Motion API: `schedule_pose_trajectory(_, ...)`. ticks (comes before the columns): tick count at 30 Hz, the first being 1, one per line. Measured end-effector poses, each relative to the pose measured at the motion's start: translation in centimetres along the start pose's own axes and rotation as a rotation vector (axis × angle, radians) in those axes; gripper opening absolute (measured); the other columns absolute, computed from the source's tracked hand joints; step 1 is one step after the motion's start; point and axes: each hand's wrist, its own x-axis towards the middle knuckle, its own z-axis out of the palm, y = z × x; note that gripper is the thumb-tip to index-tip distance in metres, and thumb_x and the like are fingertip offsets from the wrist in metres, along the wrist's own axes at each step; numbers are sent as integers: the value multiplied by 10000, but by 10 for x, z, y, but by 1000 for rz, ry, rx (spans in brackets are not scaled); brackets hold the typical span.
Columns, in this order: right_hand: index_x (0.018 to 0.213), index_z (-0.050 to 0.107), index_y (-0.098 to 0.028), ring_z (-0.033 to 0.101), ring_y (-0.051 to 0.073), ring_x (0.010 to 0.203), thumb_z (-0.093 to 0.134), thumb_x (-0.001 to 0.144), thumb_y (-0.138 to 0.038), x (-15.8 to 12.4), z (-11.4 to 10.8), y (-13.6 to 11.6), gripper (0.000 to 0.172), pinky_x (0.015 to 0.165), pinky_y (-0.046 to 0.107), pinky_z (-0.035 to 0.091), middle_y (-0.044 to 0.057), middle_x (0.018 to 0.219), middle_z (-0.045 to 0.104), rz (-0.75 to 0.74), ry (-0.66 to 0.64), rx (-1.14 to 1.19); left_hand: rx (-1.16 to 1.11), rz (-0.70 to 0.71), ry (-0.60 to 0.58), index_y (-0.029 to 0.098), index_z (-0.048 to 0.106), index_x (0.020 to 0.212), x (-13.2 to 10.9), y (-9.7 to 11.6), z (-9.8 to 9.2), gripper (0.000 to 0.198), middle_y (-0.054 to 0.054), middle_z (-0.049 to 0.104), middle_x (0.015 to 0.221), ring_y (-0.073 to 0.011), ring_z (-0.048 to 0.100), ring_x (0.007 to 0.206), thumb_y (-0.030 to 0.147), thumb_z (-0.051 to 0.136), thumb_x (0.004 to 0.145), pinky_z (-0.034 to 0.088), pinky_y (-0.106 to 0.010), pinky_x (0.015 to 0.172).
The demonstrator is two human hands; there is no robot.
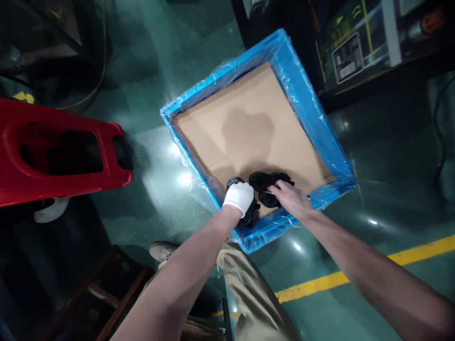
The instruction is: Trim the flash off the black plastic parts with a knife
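**Down in the crate corner, two hands on black parts**

Seen from the head camera, the black round parts lie clustered on the cardboard sheet in the near corner of the blue crate, which stands on the green floor.

The left hand, in a white glove, is curled down over one of them, fingers closed about it. The right hand, bare, lies across the neighbouring pieces with fingers bent. Whether it grips or only rests I cannot tell.

The parts look like moulded plastic or rubber. They are probably light, stiff enough to take by the rim and unlikely to break, though perhaps slick against the glove.

Both hands cover much of the cluster, so the count and exact shape are unclear. A clear plastic liner blurs the crate's rim, and a red object at left is cut off.
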Motion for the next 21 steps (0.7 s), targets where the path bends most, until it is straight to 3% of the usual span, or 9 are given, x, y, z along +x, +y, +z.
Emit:
schedule_pose_trajectory(5,1563,810,-227,842,286,1262,886,1216,-508,-9,11,-9,453,1071,509,767,123,1522,832,9,-16,26,3,-43,20,194,826,1550,-8,-11,-2,417,-135,863,1543,-319,883,1330,450,909,1231,802,-549,1139)
schedule_pose_trajectory(13,1488,822,-214,843,244,1130,879,1222,-530,-29,34,-59,417,967,444,767,100,1405,851,115,-60,28,22,-26,14,186,844,1501,-8,-26,-20,355,-125,878,1506,-312,890,1324,402,916,1228,804,-541,1144)
schedule_pose_trajectory(21,1446,831,-209,840,239,1110,878,1223,-533,-38,18,-50,396,969,442,763,94,1368,856,182,-36,44,2,-67,-12,190,835,1497,-10,-36,-18,333,-114,865,1495,-303,876,1295,371,908,1227,794,-526,1123)
